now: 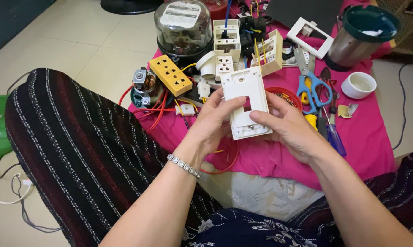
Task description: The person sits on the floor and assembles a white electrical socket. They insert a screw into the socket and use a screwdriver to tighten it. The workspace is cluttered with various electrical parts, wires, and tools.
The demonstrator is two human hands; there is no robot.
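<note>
Both hands hold a white plastic switch plate (pixel 246 101) with a small rectangular opening, upright above the pink cloth (pixel 371 142). My left hand (pixel 213 123), a beaded bracelet at its wrist, grips the plate's left edge with the thumb across its front. From the right, my right hand (pixel 291 128) clasps the plate, its thumb pressed on the lower front.
On the cloth lie a yellow socket strip (pixel 171 74), white socket boxes (pixel 226 41), a domed electricity meter (pixel 183 27), blue-handled scissors (pixel 312 87), screwdrivers (pixel 332 132), a white cup (pixel 358 85), a blender jar (pixel 360 36) and red wires (pixel 158 110). My striped knee (pixel 78 146) is at left.
</note>
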